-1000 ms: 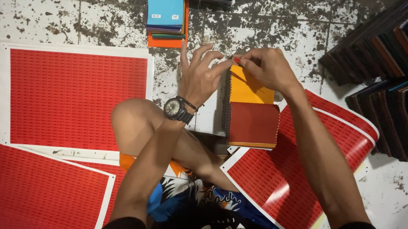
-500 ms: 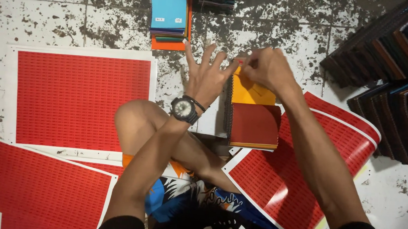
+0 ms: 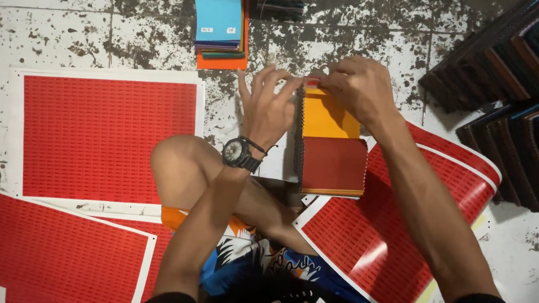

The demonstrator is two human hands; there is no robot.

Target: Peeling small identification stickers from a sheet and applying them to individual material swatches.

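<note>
A stack of fabric swatches [image 3: 331,151] lies on the floor in front of me, its top showing a yellow-orange piece above a dark red piece. My right hand [image 3: 357,85] pinches a small red sticker [image 3: 311,81] at the stack's top left corner. My left hand [image 3: 268,104], with a black wristwatch on the wrist, rests against the stack's left edge, its fingertips curled at the same corner beside the sticker.
Red sticker sheets with white borders lie at left [image 3: 106,137], lower left [image 3: 60,257] and under my right forearm [image 3: 371,241]. A swatch pile topped with light blue [image 3: 219,15] sits ahead. Rows of dark swatch books [image 3: 520,93] fill the right. My bent knee [image 3: 180,164] is below the hands.
The left hand's fingers, spread half a second ago, have curled down onto the stack's top corner. The right hand stays pinched at that corner.
</note>
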